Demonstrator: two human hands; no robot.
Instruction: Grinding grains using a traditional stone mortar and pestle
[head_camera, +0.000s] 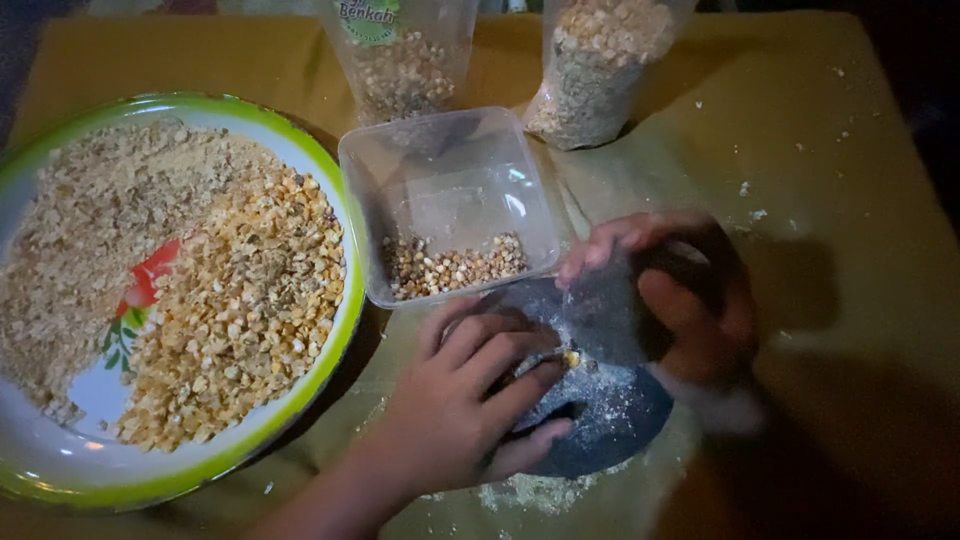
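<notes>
My left hand (470, 400) rests with curled fingers on a dark flat grinding stone (600, 420) dusted with pale powder, fingertips at a few yellow kernels (570, 357). My right hand (690, 310) grips a dark rounded hand stone (615, 310), held tilted over the flat stone's upper part; it is blurred. Just beyond both hands a clear square plastic tub (450, 200) holds a thin layer of corn kernels along its near side.
A large green-rimmed plate (345, 300) at the left carries coarse ground meal and cracked corn. Two clear bags of grain stand at the back, one (400, 60) behind the tub, one (595, 70) to its right. A yellow cloth (850, 200) covers the table, with crumbs scattered.
</notes>
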